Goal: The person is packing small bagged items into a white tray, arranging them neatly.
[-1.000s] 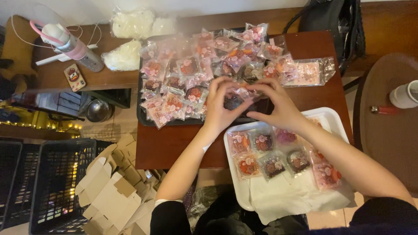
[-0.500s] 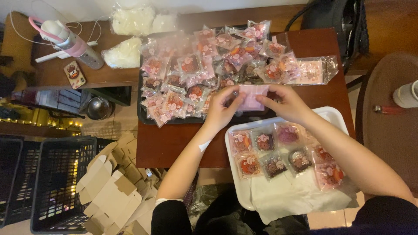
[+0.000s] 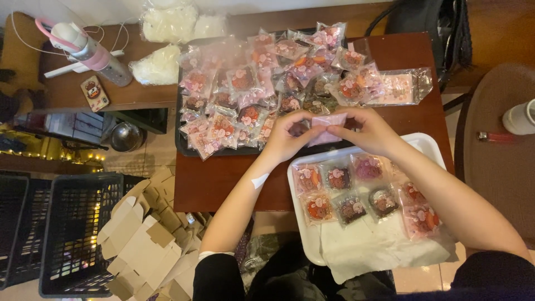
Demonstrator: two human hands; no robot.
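Note:
Both hands meet over the front edge of a dark tray [image 3: 186, 146] heaped with small clear pink-printed packets of sweets. My left hand [image 3: 290, 136] and my right hand [image 3: 370, 131] pinch the two ends of one pink packet [image 3: 327, 124] between them, holding it just above the table. A dark round sweet sits inside it by my left fingers. Nearer to me, a white tray [image 3: 432, 146] lined with white paper carries several packed sweets in two rows under my right forearm.
A brown wooden table [image 3: 223, 178] bears both trays. A pink-and-white bottle [image 3: 92, 53] and white bags lie on the far left shelf. Folded cardboard boxes [image 3: 147, 245] and a black plastic crate [image 3: 72, 228] sit on the floor left. A white cup [image 3: 521, 117] stands right.
The hands drew together and lifted the pink packet off the heap toward the table's front edge; the packet now stretches flat between the fingers.

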